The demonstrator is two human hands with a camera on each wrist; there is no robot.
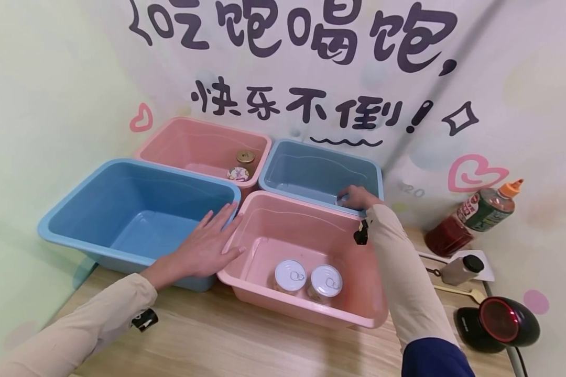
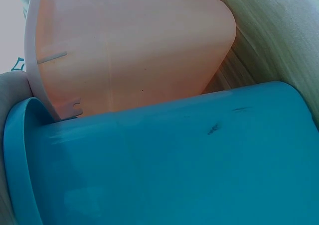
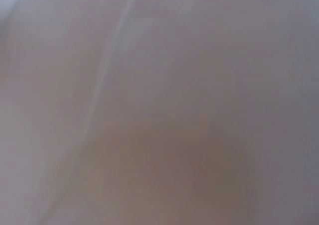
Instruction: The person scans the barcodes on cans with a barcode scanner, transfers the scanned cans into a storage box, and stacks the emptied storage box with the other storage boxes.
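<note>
So far, four tubs stand packed together at the back left corner of the wooden table (image 1: pixel 226 340), and three of them already hold something: two white-lidded cans (image 1: pixel 308 280) sit side by side in the near pink tub (image 1: pixel 311 314), while a gold-lidded jar (image 1: pixel 245 157) and a patterned-lidded one (image 1: pixel 238 174) stand touching in the far pink tub (image 1: pixel 170 137). The near blue tub (image 1: pixel 75 209) shows nothing inside. The right hand (image 1: pixel 358 199) reaches over into the far blue tub (image 1: pixel 283 157), fingers curled round a small can (image 1: pixel 342 199) just inside that tub's near rim; only a sliver of pale metal shows, so its label and lid cannot be read. By the look of it this item is being set down or lifted there, which one cannot tell. The left hand (image 1: pixel 207 246) lies flat with straight fingers on the rim where the near blue tub meets the near pink one, steadying them. The right wrist view is only blur. A sauce bottle (image 1: pixel 471 217) and small jar (image 1: pixel 459 269) wait unsorted near the table's right edge.
</note>
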